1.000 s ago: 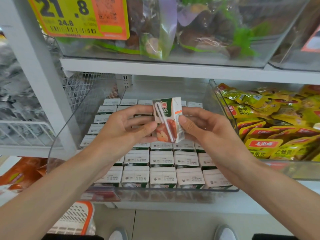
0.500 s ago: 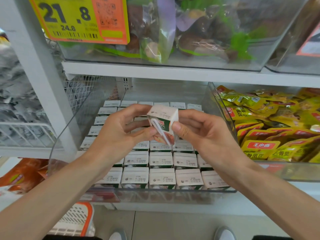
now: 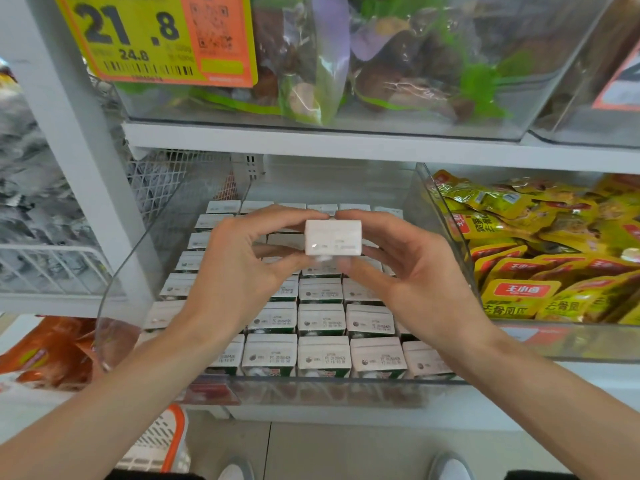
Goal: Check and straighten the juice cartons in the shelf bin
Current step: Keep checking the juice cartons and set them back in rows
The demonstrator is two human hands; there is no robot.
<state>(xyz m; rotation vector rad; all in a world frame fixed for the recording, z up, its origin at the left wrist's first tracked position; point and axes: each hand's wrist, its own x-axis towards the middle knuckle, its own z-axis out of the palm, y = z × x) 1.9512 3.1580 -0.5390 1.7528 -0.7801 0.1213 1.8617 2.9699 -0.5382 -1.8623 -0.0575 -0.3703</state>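
A small juice carton (image 3: pixel 333 238) is held above the clear shelf bin (image 3: pixel 311 389), its white top with the printed date facing me. My left hand (image 3: pixel 239 268) grips its left side and my right hand (image 3: pixel 408 271) grips its right side, thumbs under the near edge. Below, several rows of juice cartons (image 3: pixel 322 355) stand upright in the bin, white tops up, packed side by side. The rows under my hands are partly hidden.
A clear bin of yellow snack packets (image 3: pixel 540 258) stands right of the carton bin. The white shelf board (image 3: pixel 346 147) above carries a bin of bagged produce (image 3: pixel 346 64) and a yellow price tag (image 3: pixel 156 36). A white and orange basket (image 3: pixel 162 445) sits on the floor at lower left.
The carton has been turned in both hands from showing its printed front and straw to showing its white top. Both hands stayed above the bin's middle.
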